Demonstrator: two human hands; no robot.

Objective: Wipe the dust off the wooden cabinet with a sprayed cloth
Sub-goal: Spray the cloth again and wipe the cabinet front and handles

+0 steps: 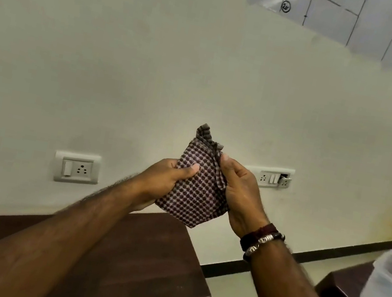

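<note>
A checked maroon-and-white cloth is held up in front of the wall, bunched between both hands. My left hand grips its left side with the thumb pressed on the front. My right hand, with bracelets at the wrist, pinches the right edge. Below the hands stands the dark brown wooden cabinet, its flat top partly hidden by my left forearm. No spray bottle is in view.
A second dark surface at the right carries a translucent plastic box. Two wall sockets sit on the cream wall. A paper chart hangs top right. Floor with black skirting runs between the furniture.
</note>
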